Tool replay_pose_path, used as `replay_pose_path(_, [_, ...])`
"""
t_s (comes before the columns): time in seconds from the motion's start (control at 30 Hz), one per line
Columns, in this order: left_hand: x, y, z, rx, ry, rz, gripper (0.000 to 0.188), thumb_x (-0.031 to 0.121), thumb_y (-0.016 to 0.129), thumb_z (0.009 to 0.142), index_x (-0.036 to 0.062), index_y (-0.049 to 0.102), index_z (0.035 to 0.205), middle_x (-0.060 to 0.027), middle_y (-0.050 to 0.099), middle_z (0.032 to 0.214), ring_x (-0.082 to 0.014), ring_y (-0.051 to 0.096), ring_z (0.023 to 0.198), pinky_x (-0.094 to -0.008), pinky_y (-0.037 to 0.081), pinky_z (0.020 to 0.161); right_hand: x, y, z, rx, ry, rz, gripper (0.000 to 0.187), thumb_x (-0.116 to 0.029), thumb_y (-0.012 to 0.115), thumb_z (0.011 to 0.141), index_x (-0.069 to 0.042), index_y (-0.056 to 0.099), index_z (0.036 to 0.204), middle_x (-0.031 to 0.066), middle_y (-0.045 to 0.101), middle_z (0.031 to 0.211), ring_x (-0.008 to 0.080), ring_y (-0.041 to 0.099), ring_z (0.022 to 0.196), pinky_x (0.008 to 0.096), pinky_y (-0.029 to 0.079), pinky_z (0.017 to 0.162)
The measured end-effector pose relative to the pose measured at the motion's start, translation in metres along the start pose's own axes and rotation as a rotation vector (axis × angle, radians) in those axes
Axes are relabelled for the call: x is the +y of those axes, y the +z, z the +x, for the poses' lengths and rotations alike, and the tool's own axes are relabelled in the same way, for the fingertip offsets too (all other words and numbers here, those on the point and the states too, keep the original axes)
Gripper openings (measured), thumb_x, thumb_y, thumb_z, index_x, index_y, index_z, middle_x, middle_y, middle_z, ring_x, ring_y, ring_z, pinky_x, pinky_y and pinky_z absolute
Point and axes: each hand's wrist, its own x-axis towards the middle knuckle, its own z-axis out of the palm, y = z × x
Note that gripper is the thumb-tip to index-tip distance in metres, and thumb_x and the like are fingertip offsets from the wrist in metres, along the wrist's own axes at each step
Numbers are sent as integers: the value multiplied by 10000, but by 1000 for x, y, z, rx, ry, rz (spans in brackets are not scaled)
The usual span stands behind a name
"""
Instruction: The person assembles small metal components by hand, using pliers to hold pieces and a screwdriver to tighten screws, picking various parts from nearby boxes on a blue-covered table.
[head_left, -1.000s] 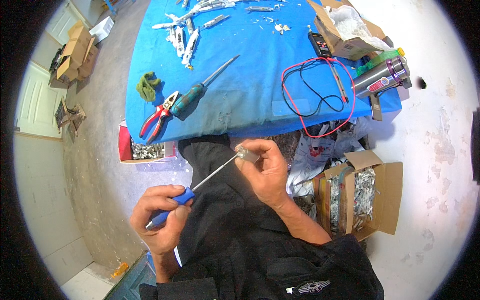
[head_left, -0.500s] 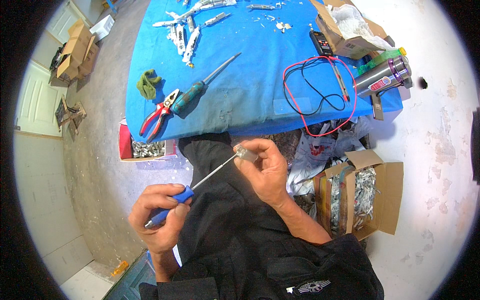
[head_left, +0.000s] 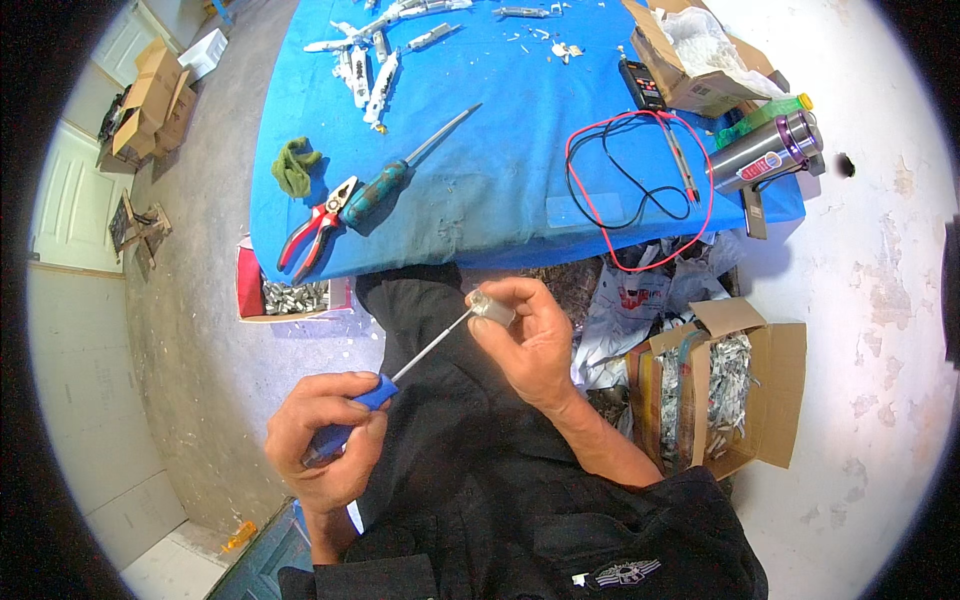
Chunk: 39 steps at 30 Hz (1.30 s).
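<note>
My left hand [head_left: 325, 438] is closed around the blue handle of a thin screwdriver [head_left: 425, 358]. Its shaft slants up to the right, and the tip meets a small whitish, partly clear block [head_left: 493, 307]. That block is pinched between the thumb and fingers of my right hand [head_left: 530, 340]; its exact kind is not clear. Both hands are over my lap, just this side of the table's near edge. On the table, beyond my hands, red-handled pliers [head_left: 322, 228] lie against a larger screwdriver [head_left: 376, 195] with a dark green handle.
The blue-covered table [head_left: 500, 200] holds a green cloth [head_left: 296, 168], several white-and-silver strips [head_left: 382, 90], a meter [head_left: 642, 85] with red and black leads, a steel flask [head_left: 765, 155] and a carton [head_left: 700, 75]. Below stand a box of metal pieces [head_left: 295, 297] and a carton of scraps [head_left: 730, 390].
My left hand has shifted slightly right and up along the screwdriver, with the fingers wrapped further round its handle. My right hand and the block have barely moved.
</note>
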Motion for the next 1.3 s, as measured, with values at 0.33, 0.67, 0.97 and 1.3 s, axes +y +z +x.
replay_pose_path(0.33, [4,-5,5,-45,-51,29,181,-150,706,808,-28,656,931,-245,735,1096,-249,764,850,-376,668,735,4,-1,1,39,-127,-124,240,-13,781,950,-35,654,1153,41,713,1098,97,667,964,275,557,843])
replay_pose_path(0.67, [-1,7,-4,70,-185,-85,149,-109,703,856,-21,633,954,-234,726,1088,-235,753,790,-354,654,715,2,-1,3,66,-146,-234,226,-5,793,924,-28,661,1106,76,744,1056,113,690,909,293,576,803])
replay_pose_path(0.97, [1,9,-3,104,-199,-135,138,-80,716,891,-16,623,970,-231,719,1101,-237,752,801,-350,651,699,3,4,5,99,-140,-182,229,18,792,922,-15,643,1092,80,736,1067,100,684,921,288,575,818])
replay_pose_path(1.3, [4,13,-6,120,-295,-216,180,-140,754,839,-20,677,950,-231,739,1122,-251,759,922,-372,645,833,6,5,6,113,-173,-218,236,18,799,913,-18,636,1079,95,740,1067,119,696,915,304,584,825])
